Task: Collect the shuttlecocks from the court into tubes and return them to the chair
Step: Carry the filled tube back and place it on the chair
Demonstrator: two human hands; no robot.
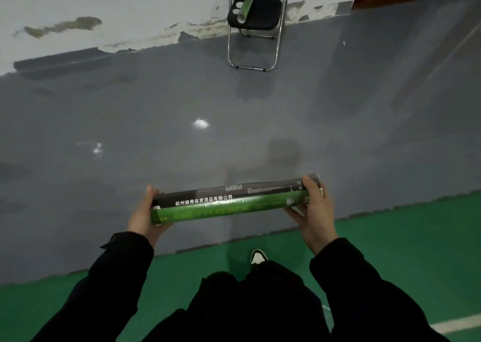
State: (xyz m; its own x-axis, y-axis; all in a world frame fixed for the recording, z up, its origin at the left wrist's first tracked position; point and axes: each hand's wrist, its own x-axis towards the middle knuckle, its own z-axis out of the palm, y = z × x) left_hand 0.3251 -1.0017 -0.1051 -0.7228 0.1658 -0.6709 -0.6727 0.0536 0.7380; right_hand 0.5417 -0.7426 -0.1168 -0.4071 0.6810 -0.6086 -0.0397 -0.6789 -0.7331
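1. The left hand cups one end of the long green tube, fingers curled under it and thumb on top.
2. The right hand grips the other end, fingers wrapped round the cap there.
3. The tube lies flat and sideways between both hands, out in front of the body. Holding each end probably keeps whatever is inside from sliding out.
4. One shoe points forward at the edge of the green court.
5. Across the grey floor stands the chair by the wall. Another tube already leans on its seat, so this one likely goes there too.
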